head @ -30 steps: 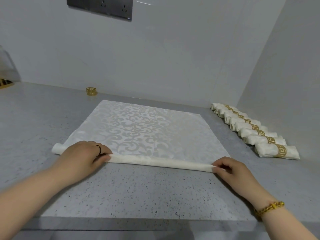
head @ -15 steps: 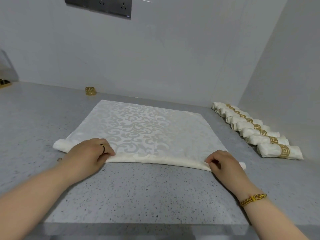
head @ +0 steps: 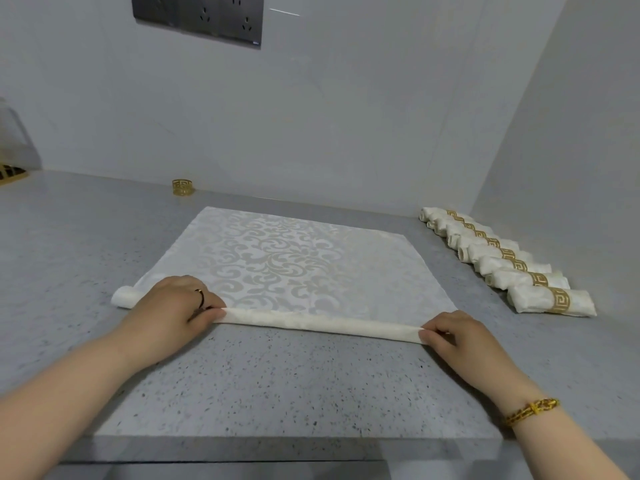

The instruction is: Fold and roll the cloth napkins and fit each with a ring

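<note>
A cream damask napkin (head: 287, 258) lies flat on the grey speckled counter (head: 277, 382). Its near edge is rolled into a thin tube (head: 318, 322) running left to right. My left hand (head: 173, 310) lies over the left part of the tube, fingers curled on it, with the tube's end sticking out to the left. My right hand (head: 457, 337) pinches the right end of the tube with thumb and fingers. A loose gold napkin ring (head: 182, 187) stands at the back by the wall.
Several rolled napkins with gold rings (head: 502, 261) lie in a row along the right wall. A gold object (head: 10, 173) shows at the far left edge. A socket panel (head: 197, 19) is on the back wall. The counter's front edge (head: 242, 445) runs below my forearms.
The rolled tube has grown a little thicker and moved away from me over the flat cloth. Both hands shifted along with it and re-gripped its ends.
</note>
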